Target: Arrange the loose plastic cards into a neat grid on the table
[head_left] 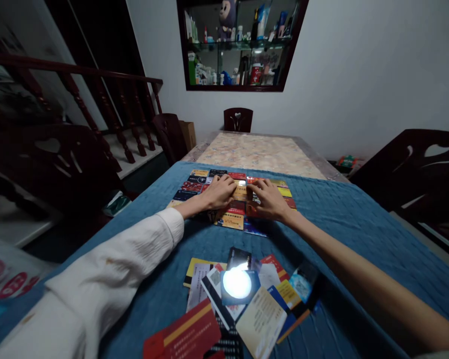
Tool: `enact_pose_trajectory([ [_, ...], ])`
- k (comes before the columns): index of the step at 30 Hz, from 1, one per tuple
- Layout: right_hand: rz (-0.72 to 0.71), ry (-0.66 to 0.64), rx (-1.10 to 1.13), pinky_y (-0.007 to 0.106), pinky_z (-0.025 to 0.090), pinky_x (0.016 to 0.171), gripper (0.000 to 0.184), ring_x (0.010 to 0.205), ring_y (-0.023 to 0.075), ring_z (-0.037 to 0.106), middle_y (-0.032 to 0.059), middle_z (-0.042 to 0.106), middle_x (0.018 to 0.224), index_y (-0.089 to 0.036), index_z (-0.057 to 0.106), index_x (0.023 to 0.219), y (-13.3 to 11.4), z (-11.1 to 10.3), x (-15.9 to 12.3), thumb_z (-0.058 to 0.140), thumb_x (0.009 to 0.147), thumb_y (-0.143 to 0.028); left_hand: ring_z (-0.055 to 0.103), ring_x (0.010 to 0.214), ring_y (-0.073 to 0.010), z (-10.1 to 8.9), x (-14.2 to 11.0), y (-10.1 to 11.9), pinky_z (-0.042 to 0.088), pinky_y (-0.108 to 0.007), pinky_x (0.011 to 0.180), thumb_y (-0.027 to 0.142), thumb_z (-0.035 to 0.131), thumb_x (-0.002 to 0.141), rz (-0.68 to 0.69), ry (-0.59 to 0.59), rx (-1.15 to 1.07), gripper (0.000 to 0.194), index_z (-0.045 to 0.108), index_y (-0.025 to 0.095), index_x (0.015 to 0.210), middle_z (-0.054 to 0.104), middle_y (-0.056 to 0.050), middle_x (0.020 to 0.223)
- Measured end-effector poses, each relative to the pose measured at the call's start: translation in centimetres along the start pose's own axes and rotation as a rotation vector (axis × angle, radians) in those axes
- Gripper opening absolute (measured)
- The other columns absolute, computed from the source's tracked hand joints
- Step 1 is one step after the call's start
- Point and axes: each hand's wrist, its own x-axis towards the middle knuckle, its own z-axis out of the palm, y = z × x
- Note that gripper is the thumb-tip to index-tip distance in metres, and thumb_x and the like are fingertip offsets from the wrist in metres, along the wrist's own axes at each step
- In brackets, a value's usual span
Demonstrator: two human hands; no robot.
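The table ran away from the person, its bare patterned top at twelve o'clock from the hands. Blue cloth covered the near part, perhaps to give the cards a soft bed that kept them from sliding. On it lay a block of cards in close rows, edges near or touching, seemingly so that each lined up with its neighbours. At six o'clock from that block, well apart, a loose pile overlapped at all angles, probably left close to the body for easy reach. A red card lay at the pile's seven o'clock edge.

The left hand rested at nine o'clock of a gold card, the right hand at three, both low over the block. Their fingers were bent and partly spread, fingertips by its opposite sides, likely to steady or square it from both directions. Whether either hand pinched it or merely touched it, I could not tell; the gold card sat within the block, between the hands.
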Motion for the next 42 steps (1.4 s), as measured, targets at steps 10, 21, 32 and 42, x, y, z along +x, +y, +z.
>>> enact_pose_trajectory([
  [10, 0.106, -0.098, 0.038, 0.039, 0.040, 0.078, 0.023, 0.109, 0.0319, 0.047, 0.0125, 0.062, 0.126, -0.021, 0.066, 0.110, 1.5, 1.1, 3.5, 0.060, 0.088, -0.026, 0.047, 0.117, -0.0324, 1.6, 3.2, -3.1, 0.038, -0.047, 0.092, 0.025, 0.060, 0.087, -0.044, -0.043, -0.031, 0.017, 0.063, 0.014, 0.099, 0.062, -0.016, 0.121],
  [21, 0.181, -0.197, 0.053, 0.035, 0.037, 0.077, 0.026, 0.110, 0.0304, 0.047, 0.0105, 0.063, 0.126, -0.022, 0.068, 0.112, 3.2, 3.6, 6.0, 0.058, 0.090, -0.031, 0.045, 0.117, -0.0332, 3.6, 5.6, -5.1, 0.036, -0.049, 0.093, 0.024, 0.056, 0.085, -0.096, -0.127, -0.057, 0.014, 0.064, 0.016, 0.093, 0.062, -0.014, 0.116],
  [32, 0.217, -0.271, 0.029, 0.033, 0.037, 0.075, 0.026, 0.111, 0.0303, 0.050, 0.0097, 0.066, 0.123, -0.022, 0.070, 0.112, 3.3, 4.5, 6.8, 0.056, 0.092, -0.033, 0.046, 0.116, -0.0329, 5.5, 7.1, -6.3, 0.036, -0.051, 0.093, 0.020, 0.055, 0.082, -0.086, -0.167, -0.066, 0.013, 0.065, 0.016, 0.089, 0.065, -0.013, 0.111],
  [42, 0.236, -0.303, 0.013, 0.035, 0.039, 0.079, 0.029, 0.110, 0.0303, 0.051, 0.0098, 0.067, 0.122, -0.024, 0.071, 0.112, 3.1, 4.7, 6.8, 0.052, 0.093, -0.035, 0.046, 0.115, -0.0328, 5.7, 6.9, -6.1, 0.035, -0.052, 0.094, 0.022, 0.051, 0.086, -0.104, -0.159, -0.077, 0.018, 0.068, 0.016, 0.089, 0.064, -0.014, 0.110],
])
